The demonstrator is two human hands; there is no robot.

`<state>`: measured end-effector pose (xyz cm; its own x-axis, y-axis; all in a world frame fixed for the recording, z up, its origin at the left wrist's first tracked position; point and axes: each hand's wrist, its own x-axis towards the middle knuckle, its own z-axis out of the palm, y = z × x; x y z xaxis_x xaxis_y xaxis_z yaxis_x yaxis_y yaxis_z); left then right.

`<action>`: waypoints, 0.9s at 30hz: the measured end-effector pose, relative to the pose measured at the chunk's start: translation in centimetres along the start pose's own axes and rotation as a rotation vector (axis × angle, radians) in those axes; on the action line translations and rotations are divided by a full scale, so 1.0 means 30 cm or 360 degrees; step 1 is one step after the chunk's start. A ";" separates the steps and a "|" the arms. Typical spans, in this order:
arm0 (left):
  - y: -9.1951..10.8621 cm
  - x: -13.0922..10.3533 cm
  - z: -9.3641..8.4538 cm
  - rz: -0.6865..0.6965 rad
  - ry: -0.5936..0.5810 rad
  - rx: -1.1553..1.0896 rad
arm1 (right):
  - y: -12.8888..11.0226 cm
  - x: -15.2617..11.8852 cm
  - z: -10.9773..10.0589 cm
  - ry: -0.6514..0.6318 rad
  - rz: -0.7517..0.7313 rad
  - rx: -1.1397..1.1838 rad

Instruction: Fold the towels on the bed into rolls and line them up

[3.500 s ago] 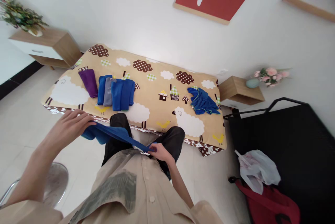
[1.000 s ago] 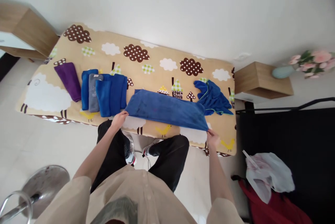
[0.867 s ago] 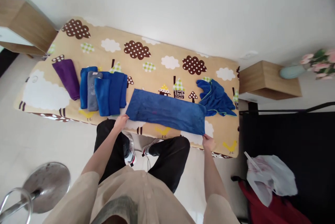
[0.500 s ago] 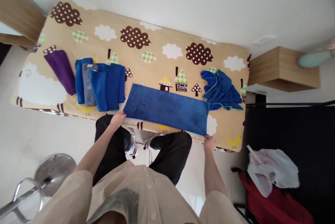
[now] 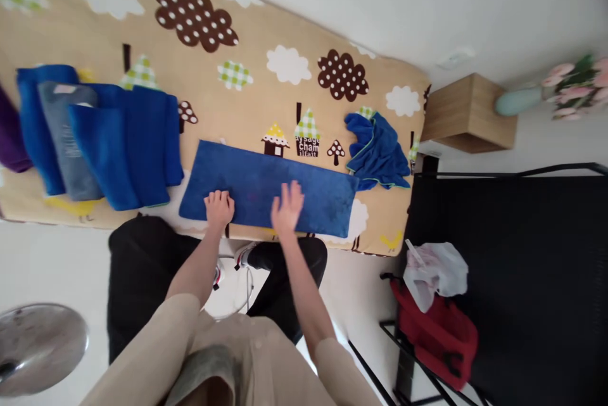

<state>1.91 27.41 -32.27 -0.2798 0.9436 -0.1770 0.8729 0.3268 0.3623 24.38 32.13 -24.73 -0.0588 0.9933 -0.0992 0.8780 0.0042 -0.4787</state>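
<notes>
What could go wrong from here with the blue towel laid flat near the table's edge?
The blue towel lies along the near edge of the table, so a hard sweep by the left hand or right hand might drag it off. Its left end sits close to the folded towels, which a wide stroke could nudge out of line. The crumpled towel sits at its right end and may snag.
</notes>
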 end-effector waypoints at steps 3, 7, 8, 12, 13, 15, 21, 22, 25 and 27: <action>-0.047 0.006 0.081 -0.0015 -0.0043 0.0015 | -0.141 0.035 0.186 -0.0393 -0.0162 0.0075; -0.085 0.017 0.125 -0.0057 -0.0070 -0.0106 | -0.098 0.063 0.262 -0.0633 -0.0135 -0.0022; -0.084 0.019 0.126 -0.0069 -0.0071 -0.0159 | -0.061 0.068 0.249 -0.0638 -0.0130 -0.0075; -0.070 0.019 0.111 -0.0109 -0.0068 -0.0256 | 0.155 0.098 0.123 -0.0483 0.0089 -0.0274; -0.067 0.020 0.106 -0.0116 -0.0076 -0.0254 | 0.221 0.107 0.086 -0.0410 0.0189 -0.0306; -0.063 0.021 0.100 -0.0130 -0.0099 -0.0267 | 0.357 0.128 0.014 -0.0208 0.0434 -0.0342; -0.067 0.022 0.111 -0.0082 -0.0012 -0.0277 | 0.683 0.259 -0.174 0.0261 0.0941 -0.0320; -0.069 0.020 0.115 -0.0065 0.0016 -0.0270 | 0.719 0.298 -0.202 0.0296 0.0964 -0.0333; -0.073 0.015 0.124 -0.0034 0.0063 -0.0238 | 0.798 0.435 -0.279 0.0322 0.0919 -0.0386; -0.075 0.012 0.128 -0.0020 0.0058 -0.0183 | 0.837 0.525 -0.323 0.0303 0.0821 -0.0396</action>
<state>1.38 26.82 -36.68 -0.3066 0.9401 -0.1493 0.8181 0.3404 0.4635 50.09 48.99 -29.86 0.4703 0.8773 -0.0953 0.8567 -0.4798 -0.1894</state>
